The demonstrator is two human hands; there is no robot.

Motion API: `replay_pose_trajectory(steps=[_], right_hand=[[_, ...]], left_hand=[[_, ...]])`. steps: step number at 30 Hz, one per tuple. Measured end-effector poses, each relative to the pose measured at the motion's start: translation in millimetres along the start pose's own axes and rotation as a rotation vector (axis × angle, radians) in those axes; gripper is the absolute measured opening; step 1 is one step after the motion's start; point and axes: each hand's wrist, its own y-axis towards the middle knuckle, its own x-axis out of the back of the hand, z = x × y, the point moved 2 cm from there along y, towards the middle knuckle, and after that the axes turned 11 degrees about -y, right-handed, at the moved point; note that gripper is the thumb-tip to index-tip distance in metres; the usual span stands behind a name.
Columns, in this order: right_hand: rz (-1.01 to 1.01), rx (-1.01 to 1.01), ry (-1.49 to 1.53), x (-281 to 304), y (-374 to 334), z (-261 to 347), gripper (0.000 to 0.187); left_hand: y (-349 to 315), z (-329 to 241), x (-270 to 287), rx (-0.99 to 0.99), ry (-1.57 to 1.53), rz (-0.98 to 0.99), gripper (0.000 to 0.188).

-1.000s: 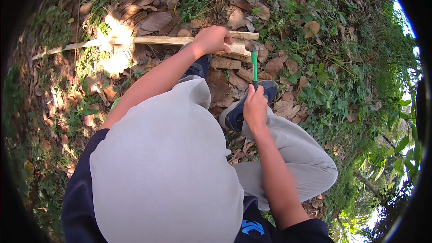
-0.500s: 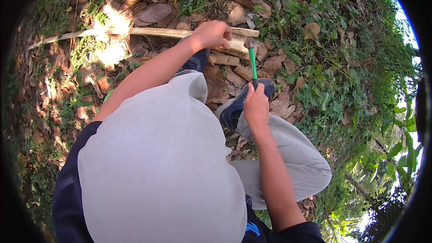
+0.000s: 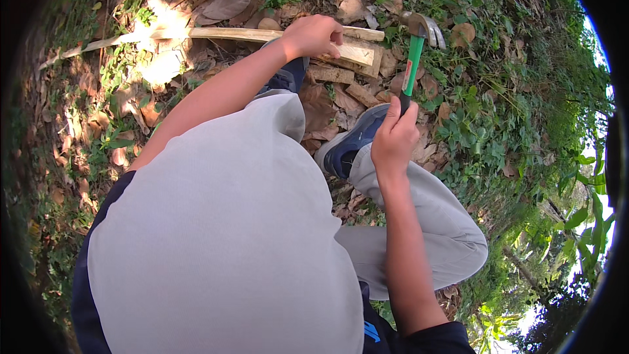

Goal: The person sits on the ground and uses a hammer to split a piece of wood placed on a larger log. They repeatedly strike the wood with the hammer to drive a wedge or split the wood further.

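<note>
My right hand (image 3: 396, 134) is closed around the black grip of a claw hammer (image 3: 414, 59). Its green shaft points away from me, and the metal head is raised to the right of the wood. Over the long pale wooden strip (image 3: 229, 34) my left hand (image 3: 311, 37) is bent, its fingers curled down onto the wood; the thumb side is mostly hidden. Beyond the hand, the strip's right part meets a short crosspiece (image 3: 377, 62). A second thin wooden piece (image 3: 363, 33) shows just behind.
Small wooden blocks (image 3: 332, 74) lie beneath and in front of the strip. My shoe (image 3: 354, 141) is close to them, below the hammer. Dry brown leaves (image 3: 226, 10) cover the ground, with green plants (image 3: 485, 105) at the right. My bent knee (image 3: 458, 242) is under my right forearm.
The hammer has moved up and to the right, off the end of the wood, and its head has turned. My left hand has shifted slightly right and stays on the strip.
</note>
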Motion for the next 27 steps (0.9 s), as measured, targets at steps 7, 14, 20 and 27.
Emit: replay_pose_trajectory(steps=[7,14,20,27], right_hand=[[0.181,-0.085,-0.120,-46,-32,-49,0.034],[0.161,-0.050,-0.184,-31,-1,-22,0.035],[-0.024,0.063,-0.102,-12,-5,-9,0.034],[0.142,-0.112,-0.152,-47,-24,-53,0.037]], left_hand=[[1,-6,2,0.015,0.014,-0.004,0.037],[0,-9,2,0.014,0.033,0.010,0.035],[-1,0,0,-0.007,0.025,-0.006,0.033],[1,-9,2,0.026,0.030,0.025,0.029]])
